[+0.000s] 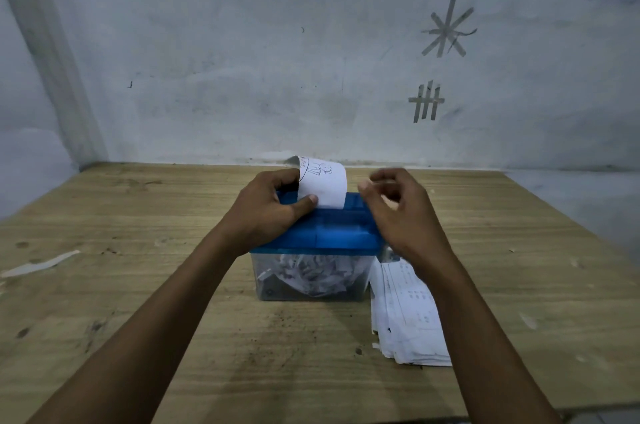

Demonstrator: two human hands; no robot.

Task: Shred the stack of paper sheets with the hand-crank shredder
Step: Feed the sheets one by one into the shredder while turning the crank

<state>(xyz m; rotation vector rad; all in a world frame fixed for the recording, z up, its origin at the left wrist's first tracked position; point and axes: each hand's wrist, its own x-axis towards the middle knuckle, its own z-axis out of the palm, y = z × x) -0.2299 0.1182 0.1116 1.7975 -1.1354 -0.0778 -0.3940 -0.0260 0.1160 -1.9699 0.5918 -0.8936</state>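
A hand-crank shredder with a blue plastic lid point(322, 233) and a clear plastic bin point(277, 285) stands at the middle of a worn wooden bench point(138, 267), its bin holding a heap of crumpled white shreds point(311, 276). A white paper sheet with black line drawings point(323, 186) rises out of the top of the lid and curls back toward the wall. The person's left hand point(266, 212) rests on the left end of the lid, its grip clamped on the sheet, thumb pressed to the near face and fingers wrapped behind the left edge. The right hand point(401, 215) hovers over the right end of the lid, fingers curled and blurred; whether its grip is closed on anything cannot be told. The stack of printed white paper sheets point(408, 319) lies flat on the bench, just beside the bin's right side and partly under the right forearm. A torn white paper scrap point(41, 264) lies well apart near the bench's left edge. Behind, a scuffed pale wall point(242, 59) bears a star of grey tape strips point(448, 28) above a grid of grey tape strips point(426, 101).
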